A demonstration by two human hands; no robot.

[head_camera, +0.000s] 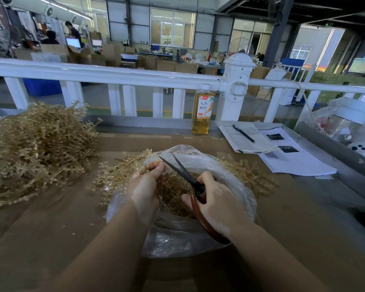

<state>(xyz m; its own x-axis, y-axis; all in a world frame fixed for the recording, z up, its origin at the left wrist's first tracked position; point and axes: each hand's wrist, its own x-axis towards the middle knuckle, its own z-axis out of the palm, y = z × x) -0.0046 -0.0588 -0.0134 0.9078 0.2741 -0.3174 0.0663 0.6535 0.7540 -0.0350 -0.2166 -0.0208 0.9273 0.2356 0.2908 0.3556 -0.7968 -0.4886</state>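
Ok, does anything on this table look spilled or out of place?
Only slightly: a few small beige bits lie loose on the table left of the bag, outside it, like strays from the cutting. The bottle stands upright and the pen rests on the notebook; nothing else stands out.

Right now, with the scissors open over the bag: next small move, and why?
Probably close the red-handled black scissors on the tan beaded plastic sprig pinched in the left hand. The blades stand open with their tips by that pinch, the right hand grips the handles, and the clear plastic bag lies below to catch the cut piece.
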